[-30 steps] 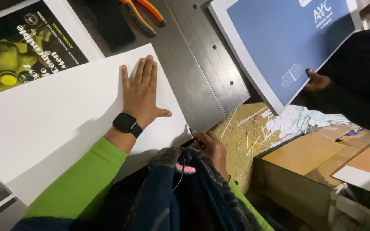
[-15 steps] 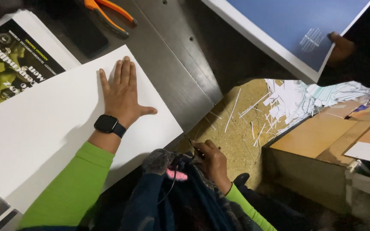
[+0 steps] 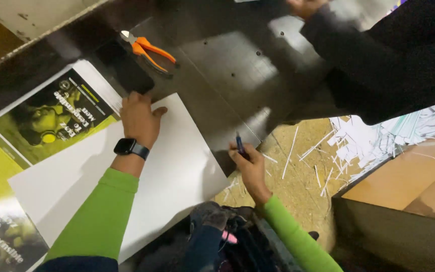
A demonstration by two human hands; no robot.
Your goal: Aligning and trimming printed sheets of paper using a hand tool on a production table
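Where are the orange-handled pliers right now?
In the head view, the orange-handled pliers lie upper left on the dark metal table, just beyond the left hand pressing the white sheet.

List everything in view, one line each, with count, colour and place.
white sheet: one, white, on the table under the left hand
posters: several, yellow-green and black, far left
pliers: one, orange handles, top centre
table: one, dark metal, top
paper strips: many, white, floor at right
co-worker's sleeve: one, black, top right
watch: one, black, left wrist
pen: one, dark, in the right hand
left hand: flat on the sheet
right hand: holding the pen
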